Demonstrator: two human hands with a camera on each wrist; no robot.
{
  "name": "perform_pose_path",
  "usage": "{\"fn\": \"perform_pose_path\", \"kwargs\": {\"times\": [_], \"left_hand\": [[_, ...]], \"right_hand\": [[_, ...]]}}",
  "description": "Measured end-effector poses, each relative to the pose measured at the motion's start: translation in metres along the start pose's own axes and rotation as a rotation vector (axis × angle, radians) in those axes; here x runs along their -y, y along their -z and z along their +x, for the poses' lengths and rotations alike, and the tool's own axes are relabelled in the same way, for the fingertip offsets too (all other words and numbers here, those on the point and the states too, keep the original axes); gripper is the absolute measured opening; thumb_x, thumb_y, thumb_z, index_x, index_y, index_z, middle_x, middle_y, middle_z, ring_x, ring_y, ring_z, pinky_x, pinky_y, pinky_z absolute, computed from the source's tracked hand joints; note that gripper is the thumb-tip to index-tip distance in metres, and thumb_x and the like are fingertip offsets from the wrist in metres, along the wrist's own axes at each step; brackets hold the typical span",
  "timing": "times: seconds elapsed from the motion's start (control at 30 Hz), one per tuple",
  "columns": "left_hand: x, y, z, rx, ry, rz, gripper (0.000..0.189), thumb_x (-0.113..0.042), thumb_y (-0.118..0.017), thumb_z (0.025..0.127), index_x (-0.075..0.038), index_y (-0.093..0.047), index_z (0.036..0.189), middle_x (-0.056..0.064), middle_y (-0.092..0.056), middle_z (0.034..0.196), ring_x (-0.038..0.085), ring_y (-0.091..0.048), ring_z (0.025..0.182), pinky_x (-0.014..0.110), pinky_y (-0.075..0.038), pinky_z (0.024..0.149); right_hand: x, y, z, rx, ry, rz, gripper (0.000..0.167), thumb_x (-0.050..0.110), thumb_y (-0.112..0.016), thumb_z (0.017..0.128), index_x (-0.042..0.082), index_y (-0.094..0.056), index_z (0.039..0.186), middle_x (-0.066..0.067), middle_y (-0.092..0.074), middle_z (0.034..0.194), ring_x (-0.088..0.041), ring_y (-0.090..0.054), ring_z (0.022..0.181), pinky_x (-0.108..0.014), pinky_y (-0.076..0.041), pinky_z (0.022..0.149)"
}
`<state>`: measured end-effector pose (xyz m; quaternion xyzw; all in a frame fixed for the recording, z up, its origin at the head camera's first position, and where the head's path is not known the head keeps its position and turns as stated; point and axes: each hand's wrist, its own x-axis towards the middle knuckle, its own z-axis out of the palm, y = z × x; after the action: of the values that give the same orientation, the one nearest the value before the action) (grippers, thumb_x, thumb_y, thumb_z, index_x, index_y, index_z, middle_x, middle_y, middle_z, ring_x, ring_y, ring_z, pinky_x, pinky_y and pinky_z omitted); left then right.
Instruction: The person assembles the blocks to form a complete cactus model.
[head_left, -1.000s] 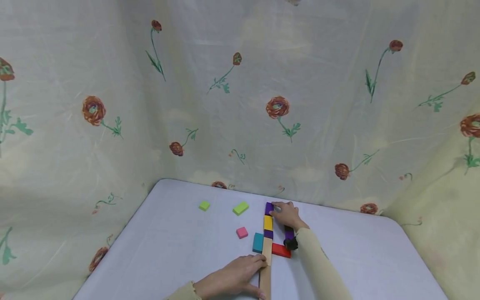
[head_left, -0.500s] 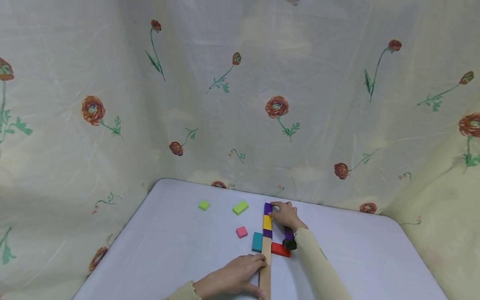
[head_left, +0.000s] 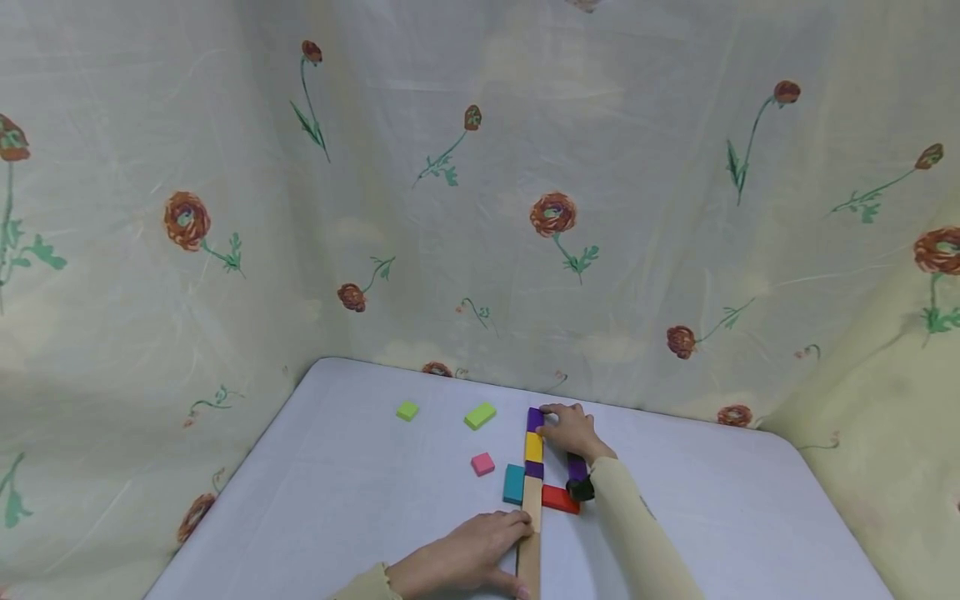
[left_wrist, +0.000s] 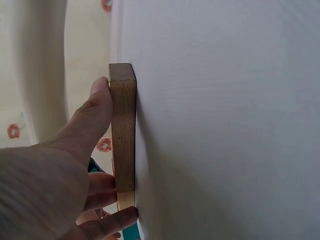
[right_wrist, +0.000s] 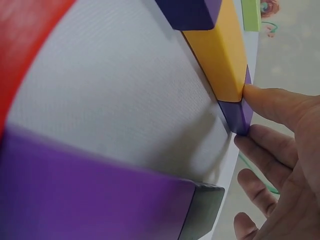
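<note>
A straight row of blocks runs away from the body. Its near end is a long wooden block [head_left: 528,565], followed by a paler wooden block [head_left: 532,503], a small purple block [head_left: 534,469], a yellow block [head_left: 533,447] and a purple block [head_left: 535,418] at the far end. My left hand [head_left: 472,554] spans the near wooden block, thumb along it and fingers bent over at the seam with the paler one. With thumb and fingertips, my right hand [head_left: 573,431] pinches the far purple block; in the right wrist view its thumb [right_wrist: 272,104] lies at the yellow seam.
A teal block [head_left: 513,484] and a red block [head_left: 561,499] flank the row. Under the right wrist stands another purple block [head_left: 577,468]. Two green blocks [head_left: 480,416] and a pink block [head_left: 483,464] lie left. Flowered cloth [head_left: 450,208] hangs behind the white table [head_left: 337,500].
The row has slid very slightly toward the body. Both hands keep nearly the same place and hold.
</note>
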<state>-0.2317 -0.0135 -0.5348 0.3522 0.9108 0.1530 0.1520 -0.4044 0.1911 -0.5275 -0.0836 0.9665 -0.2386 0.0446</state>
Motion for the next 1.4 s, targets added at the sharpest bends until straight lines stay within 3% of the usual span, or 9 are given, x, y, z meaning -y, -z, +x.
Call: {"fn": "perform_pose_path", "kwargs": {"times": [0.67,1.2,1.4], "left_hand": [[-0.0071,0.0006,0.0004,0.026,-0.022,0.047,0.065,-0.061,-0.067,0.077,-0.023,-0.056,0.129,-0.011,-0.052,0.13,0.0,-0.051,0.1,0.025,-0.05,0.094],[-0.0073,0.0004,-0.0021,0.004,-0.047,0.078,0.064,-0.062,-0.065,0.078,-0.022,-0.056,0.128,-0.011,-0.052,0.129,-0.001,-0.049,0.097,0.023,-0.05,0.093],[-0.0069,-0.0008,-0.0012,0.005,-0.057,0.056,0.061,-0.057,-0.068,0.079,-0.02,-0.057,0.127,-0.011,-0.053,0.124,-0.002,-0.048,0.092,0.02,-0.05,0.089]], "right_hand": [[0.0042,0.0028,-0.0072,0.011,0.018,-0.008,0.047,0.03,-0.07,0.087,0.013,-0.061,0.131,-0.01,-0.06,0.13,-0.035,-0.041,0.12,-0.051,-0.034,0.092],[0.0024,0.0007,-0.0056,0.014,-0.006,0.033,0.048,0.031,-0.07,0.087,0.013,-0.06,0.131,-0.01,-0.058,0.13,-0.035,-0.041,0.119,-0.05,-0.035,0.09],[-0.0028,0.0059,-0.0098,-0.055,0.007,0.118,0.045,0.03,-0.068,0.089,0.009,-0.061,0.128,-0.012,-0.06,0.125,-0.034,-0.044,0.118,-0.054,-0.032,0.096]]}}
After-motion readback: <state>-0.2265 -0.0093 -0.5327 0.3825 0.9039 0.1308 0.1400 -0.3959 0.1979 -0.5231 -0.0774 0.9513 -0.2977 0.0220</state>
